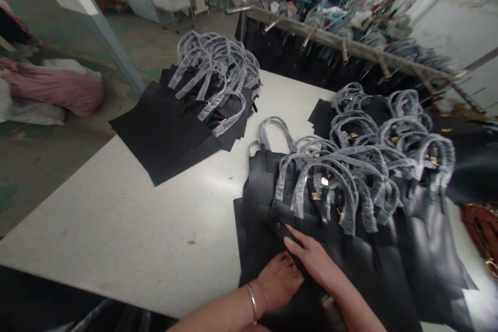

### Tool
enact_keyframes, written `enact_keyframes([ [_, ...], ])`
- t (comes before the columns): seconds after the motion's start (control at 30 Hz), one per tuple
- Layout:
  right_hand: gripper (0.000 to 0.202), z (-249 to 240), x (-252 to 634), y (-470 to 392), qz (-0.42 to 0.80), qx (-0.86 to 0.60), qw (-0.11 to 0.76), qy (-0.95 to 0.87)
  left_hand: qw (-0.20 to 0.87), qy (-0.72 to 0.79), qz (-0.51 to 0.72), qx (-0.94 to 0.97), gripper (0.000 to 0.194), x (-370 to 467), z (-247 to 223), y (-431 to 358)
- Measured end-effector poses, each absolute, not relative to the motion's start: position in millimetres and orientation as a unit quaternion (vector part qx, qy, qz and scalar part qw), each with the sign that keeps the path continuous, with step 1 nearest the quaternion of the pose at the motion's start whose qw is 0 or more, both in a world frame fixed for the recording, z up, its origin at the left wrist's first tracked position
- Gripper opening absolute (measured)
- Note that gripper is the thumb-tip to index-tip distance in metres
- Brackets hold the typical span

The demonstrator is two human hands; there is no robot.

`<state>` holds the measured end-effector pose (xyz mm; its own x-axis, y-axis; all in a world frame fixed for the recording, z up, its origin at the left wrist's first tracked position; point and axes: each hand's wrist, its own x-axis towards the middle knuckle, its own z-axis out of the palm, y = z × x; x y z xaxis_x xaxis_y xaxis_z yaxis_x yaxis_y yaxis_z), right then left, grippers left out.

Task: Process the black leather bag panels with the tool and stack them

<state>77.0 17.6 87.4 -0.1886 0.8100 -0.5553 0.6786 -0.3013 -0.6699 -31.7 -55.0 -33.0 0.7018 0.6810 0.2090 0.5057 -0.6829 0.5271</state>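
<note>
At the lower middle, my left hand (280,277), with a silver bangle on the wrist, has its fingers bent around the lower part of a black strap (278,225). My right hand (311,258) grips the same strap a little higher, thumb on top. Its upper end sticks out past my fingers, up and to the left. Both hands are over a pile of black bags (259,176) whose handles (342,166) are wrapped in clear plastic. Small gold-coloured metal pieces show among the handles.
A second stack of black bags (167,129) with wrapped handles lies at the table's far left edge. The pale table (155,233) runs between the stacks. Behind it stands a metal rack (322,36) with bags. Brown bags (480,233) lie at the right.
</note>
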Motion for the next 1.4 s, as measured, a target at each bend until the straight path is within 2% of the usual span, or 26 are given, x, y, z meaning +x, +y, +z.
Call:
enact_keyframes([
  [0.13,0.053,86,84,14,0.512,-0.644,0.072,-0.563,0.234,0.338,0.240,0.880,0.018,-31,-36,-56],
  [0.23,0.051,82,78,18,0.493,-0.649,0.098,-0.571,0.231,0.336,0.226,0.885,0.016,-30,-39,-56],
  [0.37,0.059,84,67,28,0.463,-0.661,0.138,-0.574,0.242,0.342,0.218,0.882,0.019,-30,-36,-55],
  [0.53,0.069,100,90,13,0.518,-0.684,0.155,-0.489,0.316,0.333,0.272,0.846,0.031,-46,-30,-54],
  [0.6,0.071,102,101,1,0.546,-0.687,0.145,-0.457,0.343,0.382,0.323,0.795,0.031,-60,-29,-45],
  [0.7,0.070,97,108,-15,0.563,-0.695,0.126,-0.429,0.330,0.503,0.382,0.701,0.026,-85,-28,-16],
  [0.77,0.069,91,107,-21,0.568,-0.690,0.118,-0.433,0.314,0.513,0.367,0.710,0.021,-101,-27,11],
  [1.0,0.065,80,102,-19,0.571,-0.679,0.114,-0.448,0.356,0.329,0.179,0.856,0.010,-124,-24,90],
  [1.2,0.062,80,103,-18,0.570,-0.671,0.123,-0.458,0.406,0.315,0.185,0.837,0.012,-121,-23,101],
  [1.4,0.061,80,102,-21,0.569,-0.673,0.126,-0.456,0.485,0.393,0.238,0.744,0.011,-124,-20,98],
])
